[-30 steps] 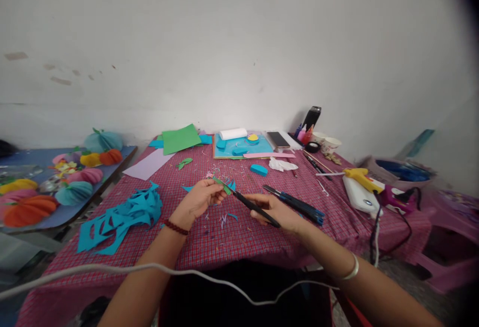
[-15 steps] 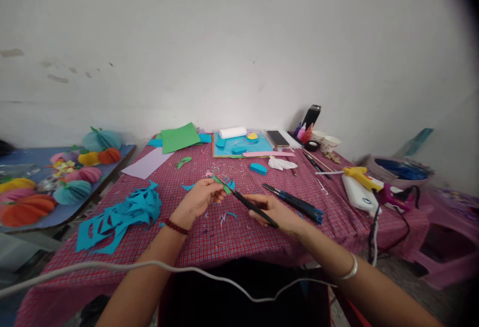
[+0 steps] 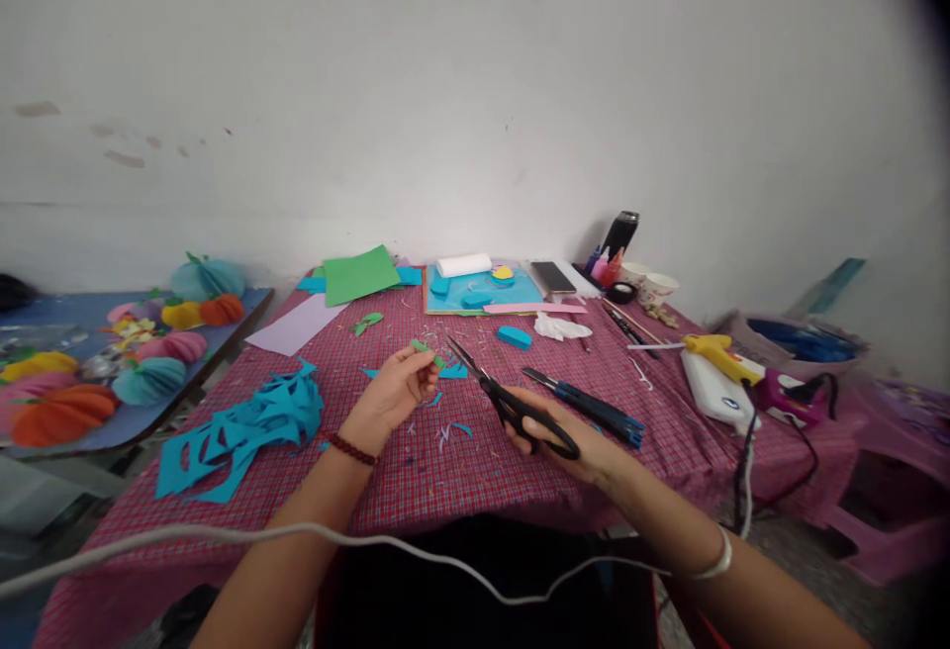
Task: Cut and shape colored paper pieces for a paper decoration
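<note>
Between the fingertips of my left hand [image 3: 401, 387] is a small piece of green paper [image 3: 426, 352]. My right hand [image 3: 556, 431] grips black-handled scissors [image 3: 512, 404], their blades slightly parted and pointing up and left, just right of the green paper and apart from it. Below and around both hands, blue paper scraps [image 3: 454, 371] and tiny clippings lie on the red checked tablecloth [image 3: 423, 481]. More small green cut pieces [image 3: 366, 324] rest beyond my left hand.
A heap of cut blue paper [image 3: 252, 431] lies at left, green sheet [image 3: 361, 275] behind. Right of the scissors are a dark blue-handled tool [image 3: 586, 406], a yellow glue gun [image 3: 719, 357] and a white power strip [image 3: 716, 390]. A white cable [image 3: 416, 555] crosses in front.
The scissors have drawn away to the right from the green paper, and their blades and handles have spread. My left hand has shifted slightly left with the paper still pinched.
</note>
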`<state>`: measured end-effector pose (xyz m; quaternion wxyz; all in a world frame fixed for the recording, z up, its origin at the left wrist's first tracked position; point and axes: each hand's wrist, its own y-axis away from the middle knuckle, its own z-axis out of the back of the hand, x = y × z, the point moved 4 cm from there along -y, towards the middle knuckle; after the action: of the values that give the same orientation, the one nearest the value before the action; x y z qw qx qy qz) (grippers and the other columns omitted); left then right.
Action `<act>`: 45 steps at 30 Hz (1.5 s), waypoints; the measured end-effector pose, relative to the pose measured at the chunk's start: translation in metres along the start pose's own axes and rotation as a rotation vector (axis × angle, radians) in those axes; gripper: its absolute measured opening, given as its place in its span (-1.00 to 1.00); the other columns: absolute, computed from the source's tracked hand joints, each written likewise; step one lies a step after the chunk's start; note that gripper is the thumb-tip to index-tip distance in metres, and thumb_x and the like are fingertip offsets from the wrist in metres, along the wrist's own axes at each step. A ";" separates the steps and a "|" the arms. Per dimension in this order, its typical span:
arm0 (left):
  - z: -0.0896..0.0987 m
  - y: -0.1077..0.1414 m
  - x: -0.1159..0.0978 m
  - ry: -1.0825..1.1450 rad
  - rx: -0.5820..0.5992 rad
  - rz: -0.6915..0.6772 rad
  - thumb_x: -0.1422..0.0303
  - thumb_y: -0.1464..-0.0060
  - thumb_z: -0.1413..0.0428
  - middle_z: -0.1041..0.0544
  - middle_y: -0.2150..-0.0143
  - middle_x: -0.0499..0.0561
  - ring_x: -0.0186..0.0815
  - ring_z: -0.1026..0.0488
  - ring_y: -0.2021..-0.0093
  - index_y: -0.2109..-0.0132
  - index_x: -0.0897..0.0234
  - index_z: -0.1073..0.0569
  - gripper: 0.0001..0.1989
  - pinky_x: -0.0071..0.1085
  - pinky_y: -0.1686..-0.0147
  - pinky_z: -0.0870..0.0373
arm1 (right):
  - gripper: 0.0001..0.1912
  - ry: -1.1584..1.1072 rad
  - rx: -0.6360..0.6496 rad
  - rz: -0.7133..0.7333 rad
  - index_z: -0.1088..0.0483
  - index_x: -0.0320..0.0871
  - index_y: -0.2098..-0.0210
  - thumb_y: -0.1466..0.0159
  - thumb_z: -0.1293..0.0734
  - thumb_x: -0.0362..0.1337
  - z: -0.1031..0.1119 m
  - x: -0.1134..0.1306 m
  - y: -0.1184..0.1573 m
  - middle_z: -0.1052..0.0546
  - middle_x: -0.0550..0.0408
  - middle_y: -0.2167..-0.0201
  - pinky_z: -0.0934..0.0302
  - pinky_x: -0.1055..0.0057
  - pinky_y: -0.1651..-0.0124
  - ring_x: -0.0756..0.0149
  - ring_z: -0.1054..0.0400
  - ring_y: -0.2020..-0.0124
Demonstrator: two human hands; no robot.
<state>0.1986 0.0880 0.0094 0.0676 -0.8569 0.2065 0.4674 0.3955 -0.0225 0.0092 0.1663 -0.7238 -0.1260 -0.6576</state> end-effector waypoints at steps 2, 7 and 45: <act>0.003 -0.002 -0.002 0.058 -0.020 -0.050 0.43 0.07 -0.23 -0.48 0.54 -0.08 -0.47 -0.39 0.57 0.44 0.33 -0.39 -0.86 -0.58 0.59 -0.31 | -0.44 -0.082 0.041 -0.021 -0.27 -0.18 -0.08 -0.18 -0.34 -0.01 -0.002 -0.002 0.005 -0.33 0.11 0.37 0.07 0.46 0.43 0.46 -0.11 0.48; 0.007 -0.004 -0.003 0.165 -0.113 -0.033 0.40 -0.09 -0.09 -0.50 0.53 -0.02 -0.45 -0.42 0.56 0.43 0.38 -0.44 -0.83 -0.55 0.57 -0.32 | -0.46 -0.201 0.078 -0.065 -0.31 -0.22 0.00 -0.15 -0.37 -0.01 -0.012 -0.007 0.003 -0.35 0.09 0.38 0.06 0.47 0.45 0.48 -0.13 0.50; 0.005 0.001 -0.010 0.248 -0.300 -0.018 0.45 -0.17 0.04 -0.49 0.55 0.01 -0.46 -0.38 0.61 0.45 0.40 -0.43 -0.74 -0.55 0.61 -0.28 | -0.56 -0.412 0.036 -0.048 -0.30 -0.22 0.09 -0.18 -0.37 -0.05 -0.027 -0.024 -0.020 -0.38 0.09 0.42 0.01 0.49 0.48 0.47 -0.21 0.53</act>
<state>0.1892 0.0912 0.0147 -0.0825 -0.9103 0.1335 0.3830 0.3605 -0.0138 -0.0111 0.1343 -0.8367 -0.1866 -0.4970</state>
